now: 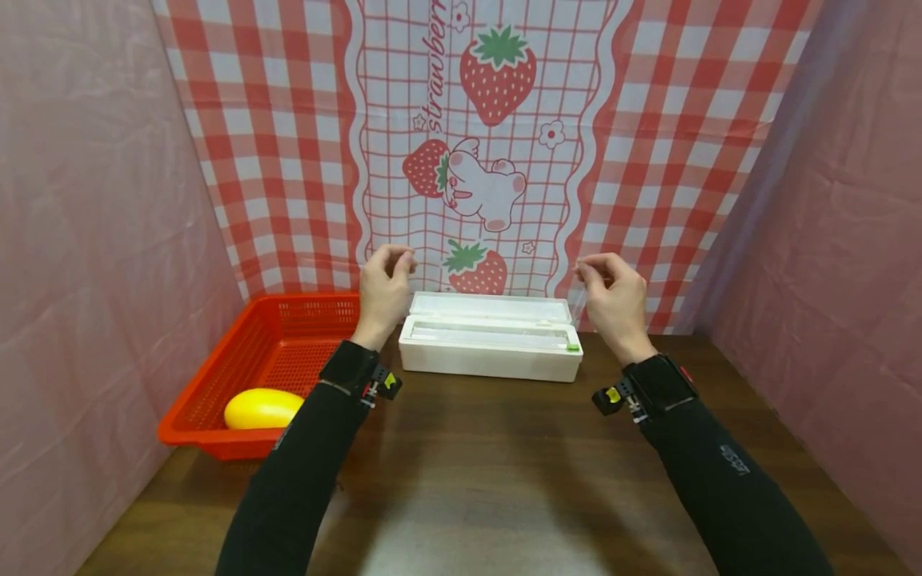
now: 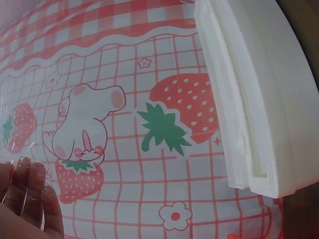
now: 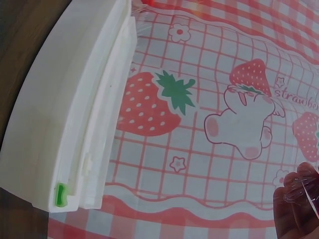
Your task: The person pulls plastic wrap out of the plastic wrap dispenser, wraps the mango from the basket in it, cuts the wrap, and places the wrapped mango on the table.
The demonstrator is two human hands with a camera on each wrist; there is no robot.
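A long white cling film dispenser (image 1: 490,364) lies on the table with its lid raised at the back and a small green slider (image 1: 573,348) at its right end. Clear cling film (image 3: 298,190) stretches between the two hands, above and behind the box; it is nearly invisible in the head view. My left hand (image 1: 385,292) pinches the film's left edge with thumb and curled fingers. On the other side my right hand (image 1: 618,300) pinches the right corner, where the film bunches. Both hands are raised higher than the dispenser.
To the left stands a red-orange plastic basket (image 1: 198,360) holding a smooth yellow oval object (image 1: 263,409), partly behind the left forearm. A strawberry-print cloth (image 1: 497,184) hangs right behind the dispenser. Pink fabric walls (image 1: 814,264) close off both sides of the wooden table (image 1: 490,480).
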